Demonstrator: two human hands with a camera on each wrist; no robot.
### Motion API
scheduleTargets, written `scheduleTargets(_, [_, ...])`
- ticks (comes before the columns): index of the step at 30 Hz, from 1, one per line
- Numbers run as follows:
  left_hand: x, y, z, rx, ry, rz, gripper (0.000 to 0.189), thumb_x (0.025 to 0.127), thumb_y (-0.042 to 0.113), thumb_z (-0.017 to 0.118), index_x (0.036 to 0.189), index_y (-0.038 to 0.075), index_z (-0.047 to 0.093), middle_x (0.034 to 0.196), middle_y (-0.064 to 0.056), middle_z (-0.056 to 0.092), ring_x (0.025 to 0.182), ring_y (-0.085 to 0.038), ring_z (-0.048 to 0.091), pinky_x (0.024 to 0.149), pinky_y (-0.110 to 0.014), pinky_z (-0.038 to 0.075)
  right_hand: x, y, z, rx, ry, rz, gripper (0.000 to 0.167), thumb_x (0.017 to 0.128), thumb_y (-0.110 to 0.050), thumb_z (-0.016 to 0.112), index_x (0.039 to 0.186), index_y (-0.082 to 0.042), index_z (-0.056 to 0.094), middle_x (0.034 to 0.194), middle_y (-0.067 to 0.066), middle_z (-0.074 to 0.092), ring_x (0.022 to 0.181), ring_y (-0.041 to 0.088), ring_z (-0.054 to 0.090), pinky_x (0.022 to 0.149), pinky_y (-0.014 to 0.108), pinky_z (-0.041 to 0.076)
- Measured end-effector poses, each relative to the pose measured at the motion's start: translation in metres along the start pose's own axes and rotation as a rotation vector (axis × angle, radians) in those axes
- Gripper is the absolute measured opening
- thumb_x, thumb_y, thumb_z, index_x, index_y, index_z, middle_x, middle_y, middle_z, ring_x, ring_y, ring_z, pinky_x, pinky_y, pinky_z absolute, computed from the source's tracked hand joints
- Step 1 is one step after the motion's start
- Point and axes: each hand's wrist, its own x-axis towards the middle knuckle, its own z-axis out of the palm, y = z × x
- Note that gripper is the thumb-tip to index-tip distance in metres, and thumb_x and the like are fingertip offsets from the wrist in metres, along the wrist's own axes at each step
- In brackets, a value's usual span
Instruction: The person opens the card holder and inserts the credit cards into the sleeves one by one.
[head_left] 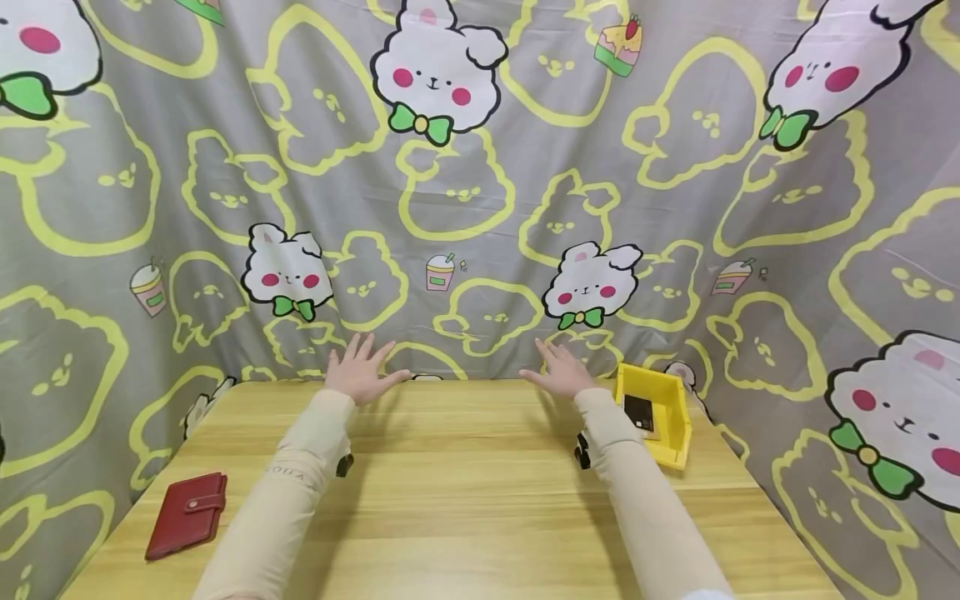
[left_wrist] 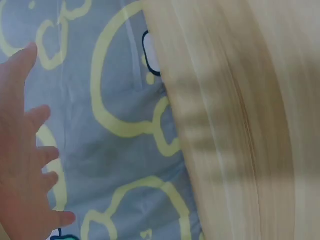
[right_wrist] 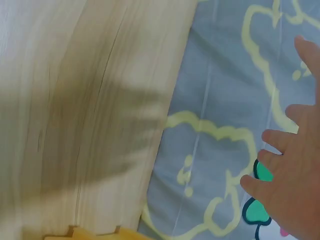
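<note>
Both arms stretch forward over the wooden table. My left hand (head_left: 358,372), fingers spread, is above the table's far edge and holds nothing; the left wrist view shows the same hand (left_wrist: 25,145) at its left side. My right hand (head_left: 561,372) is likewise spread and bare, just left of a yellow bin (head_left: 678,417); in the right wrist view that hand (right_wrist: 295,165) lies over the curtain. Inside the bin is a dark, flat card-like thing (head_left: 639,412). A red wallet (head_left: 187,515) with a snap strap lies at the table's left side, near the left forearm.
A grey curtain (head_left: 480,200) with white and yellow cartoon animals hangs behind and along both sides of the table (head_left: 465,500). The bin's yellow rim (right_wrist: 100,236) shows at the bottom of the right wrist view. Dark bands sit around both wrists.
</note>
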Motion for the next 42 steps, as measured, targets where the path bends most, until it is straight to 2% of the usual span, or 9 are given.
scheduleTargets(4, [-0.012, -0.014, 0.000, 0.008, 0.032, 0.007, 0.080, 0.090, 0.076, 0.032, 0.151, 0.024, 0.035, 0.157, -0.018, 0.031, 0.145, -0.046, 0.023, 0.110, -0.074, 0.016, -0.001, -0.007, 0.006, 0.032, -0.007, -0.036, 0.083, 0.093, -0.060, 0.049, 0.154, -0.010, 0.023, 0.158, 0.019, 0.028, 0.146, 0.044, 0.023, 0.115, 0.065, 0.021])
scheduleTargets(7, [-0.025, -0.026, -0.002, 0.001, 0.049, 0.008, 0.083, 0.089, 0.079, 0.029, 0.145, 0.020, 0.046, 0.149, -0.019, 0.044, 0.136, -0.048, 0.036, 0.104, -0.073, 0.029, 0.000, -0.014, 0.011, 0.061, 0.010, -0.062, 0.075, 0.095, -0.053, 0.052, 0.149, -0.004, 0.035, 0.150, 0.021, 0.041, 0.139, 0.042, 0.038, 0.114, 0.058, 0.031])
scheduleTargets(10, [-0.040, -0.037, -0.006, -0.021, 0.049, 0.001, 0.082, 0.091, 0.076, 0.031, 0.139, 0.013, 0.053, 0.142, -0.022, 0.051, 0.128, -0.049, 0.046, 0.096, -0.069, 0.039, 0.000, -0.022, 0.015, 0.100, 0.029, -0.095, 0.063, 0.095, -0.045, 0.056, 0.138, 0.000, 0.049, 0.135, 0.022, 0.057, 0.123, 0.038, 0.056, 0.105, 0.052, 0.044])
scheduleTargets(13, [-0.057, -0.048, -0.010, -0.045, 0.046, -0.001, 0.078, 0.094, 0.069, 0.035, 0.136, 0.006, 0.054, 0.138, -0.025, 0.053, 0.123, -0.051, 0.050, 0.094, -0.066, 0.043, -0.001, -0.032, 0.019, 0.112, 0.039, -0.125, 0.053, 0.095, -0.040, 0.059, 0.130, 0.000, 0.057, 0.117, 0.020, 0.067, 0.104, 0.032, 0.066, 0.091, 0.047, 0.053])
scheduleTargets(17, [-0.082, -0.062, -0.010, -0.075, 0.047, -0.009, 0.075, 0.097, 0.064, 0.036, 0.135, 0.002, 0.054, 0.134, -0.026, 0.056, 0.119, -0.051, 0.053, 0.093, -0.063, 0.045, -0.005, -0.044, 0.025, 0.106, 0.042, -0.173, 0.045, 0.095, -0.036, 0.061, 0.126, -0.003, 0.060, 0.109, 0.018, 0.069, 0.096, 0.030, 0.067, 0.084, 0.044, 0.055])
scheduleTargets(25, [-0.133, -0.092, -0.009, -0.112, 0.002, -0.093, 0.080, 0.097, 0.066, 0.032, 0.135, -0.002, 0.052, 0.133, -0.033, 0.053, 0.119, -0.056, 0.049, 0.091, -0.067, 0.042, -0.012, -0.067, 0.041, 0.115, 0.006, -0.279, 0.044, 0.095, -0.033, 0.061, 0.126, -0.002, 0.060, 0.107, 0.019, 0.069, 0.095, 0.029, 0.067, 0.084, 0.044, 0.055])
scheduleTargets(34, [-0.176, -0.146, 0.000, -0.142, -0.090, -0.180, 0.081, 0.100, 0.061, 0.029, 0.132, -0.010, 0.050, 0.128, -0.039, 0.052, 0.114, -0.058, 0.049, 0.088, -0.065, 0.043, -0.028, -0.085, 0.060, 0.138, -0.051, -0.379, 0.043, 0.096, -0.033, 0.060, 0.126, -0.002, 0.060, 0.107, 0.013, 0.070, 0.095, 0.022, 0.066, 0.082, 0.036, 0.054])
scheduleTargets(38, [-0.193, -0.167, 0.004, -0.116, -0.045, -0.185, 0.068, 0.101, 0.049, 0.041, 0.123, -0.014, 0.054, 0.119, -0.040, 0.055, 0.107, -0.058, 0.051, 0.084, -0.063, 0.045, -0.038, -0.092, 0.066, 0.160, -0.069, -0.434, 0.040, 0.096, -0.029, 0.061, 0.124, -0.002, 0.061, 0.104, 0.010, 0.071, 0.094, 0.020, 0.066, 0.080, 0.031, 0.055])
scheduleTargets(42, [-0.210, -0.183, 0.013, -0.091, 0.007, -0.204, 0.045, 0.096, 0.027, 0.056, 0.116, -0.014, 0.056, 0.110, -0.041, 0.056, 0.101, -0.058, 0.052, 0.081, -0.063, 0.045, -0.047, -0.098, 0.071, 0.171, -0.089, -0.456, 0.038, 0.095, -0.027, 0.062, 0.124, -0.002, 0.062, 0.101, 0.007, 0.071, 0.092, 0.016, 0.066, 0.078, 0.026, 0.054])
